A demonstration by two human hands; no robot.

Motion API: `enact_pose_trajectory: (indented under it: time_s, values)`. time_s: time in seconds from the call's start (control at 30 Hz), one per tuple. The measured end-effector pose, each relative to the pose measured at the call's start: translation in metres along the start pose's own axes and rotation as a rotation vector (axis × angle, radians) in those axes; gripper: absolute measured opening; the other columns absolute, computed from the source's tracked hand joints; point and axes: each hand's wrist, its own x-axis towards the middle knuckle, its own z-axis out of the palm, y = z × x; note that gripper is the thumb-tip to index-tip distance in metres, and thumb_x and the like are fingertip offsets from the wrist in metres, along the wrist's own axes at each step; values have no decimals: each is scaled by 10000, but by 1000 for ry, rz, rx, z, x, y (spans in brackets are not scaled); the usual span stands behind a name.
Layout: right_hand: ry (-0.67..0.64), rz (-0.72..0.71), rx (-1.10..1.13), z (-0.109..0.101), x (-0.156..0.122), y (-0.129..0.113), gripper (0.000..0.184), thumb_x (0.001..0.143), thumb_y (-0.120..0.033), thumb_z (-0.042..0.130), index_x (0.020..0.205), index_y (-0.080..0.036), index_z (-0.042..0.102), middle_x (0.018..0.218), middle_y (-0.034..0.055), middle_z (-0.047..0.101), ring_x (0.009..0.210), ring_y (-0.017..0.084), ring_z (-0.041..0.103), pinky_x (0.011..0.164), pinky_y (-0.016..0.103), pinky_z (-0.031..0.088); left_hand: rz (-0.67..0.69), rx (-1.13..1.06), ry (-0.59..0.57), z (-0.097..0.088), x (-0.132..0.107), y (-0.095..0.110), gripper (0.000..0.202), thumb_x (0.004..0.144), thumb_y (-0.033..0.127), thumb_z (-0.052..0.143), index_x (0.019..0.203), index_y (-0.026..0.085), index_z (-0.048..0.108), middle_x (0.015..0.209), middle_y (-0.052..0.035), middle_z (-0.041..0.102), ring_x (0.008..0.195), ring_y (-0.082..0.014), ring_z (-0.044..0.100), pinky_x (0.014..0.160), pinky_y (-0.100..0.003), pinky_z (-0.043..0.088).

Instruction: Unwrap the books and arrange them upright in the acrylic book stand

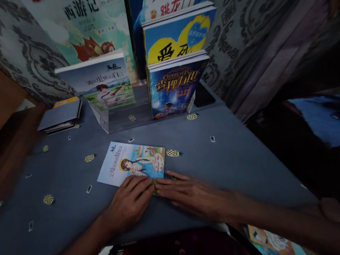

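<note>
A thin paperback book (133, 160) with a pale blue cover and a drawn girl in a yellow hat lies tilted on the table, front up. My left hand (132, 198) rests over its near edge, fingers stretched and lying flat. From the other side my right hand (188, 192) lies low, its outstretched fingers touching the book's near right corner. The fingertips of both hands meet there. A small green patch shows between them; whether it belongs to the cover I cannot tell. The near edge of the book is mostly hidden under my hands.
On the grey tablecloth (65, 171) stands a clear book stand (102, 119) bearing a book (109, 85). To its right stand a dark blue book (174, 89) and yellow-blue books (180, 35). Large books lean behind. Stacked books (60, 113) sit left; a dark flat object (203, 96) lies right.
</note>
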Motion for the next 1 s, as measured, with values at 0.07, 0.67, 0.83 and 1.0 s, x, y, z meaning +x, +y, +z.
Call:
enact_pose_trajectory:
  time_s: [0.07, 0.67, 0.83, 1.0]
  values:
    - [0, 42, -3, -4, 0, 7, 521, 1015, -163, 452, 1526, -210, 363, 1436, 104, 594, 1416, 180, 452, 1215, 491, 317, 1, -3, -17, -1, 2, -1, 266, 971, 114, 491, 1208, 135, 612, 1161, -99, 717, 1127, -214, 616, 968, -393, 495]
    - [145, 245, 162, -32, 15, 72, 430, 1062, -308, 342, 1475, -305, 464, 1487, 11, 553, 1404, 192, 472, 1228, 516, 300, -101, -89, -146, 17, 50, -36, 385, 1039, 310, 414, 1383, 172, 519, 1390, -138, 592, 1340, -263, 508, 1039, -459, 479]
    - [161, 245, 172, -34, 17, 70, 426, 1066, -327, 328, 1455, -284, 493, 1468, 9, 573, 1369, 201, 515, 1226, 511, 306, -110, -104, -177, 19, 61, -41, 343, 1034, 299, 429, 1321, 207, 594, 1380, -141, 569, 1310, -288, 509, 1037, -490, 458]
    - [146, 256, 162, -34, 17, 71, 414, 1056, -317, 361, 1444, -284, 503, 1478, 11, 562, 1385, 214, 496, 1216, 522, 319, -35, -152, -219, 4, 41, -24, 328, 1022, 254, 462, 1321, 217, 593, 1370, -133, 580, 1321, -267, 496, 1050, -477, 441]
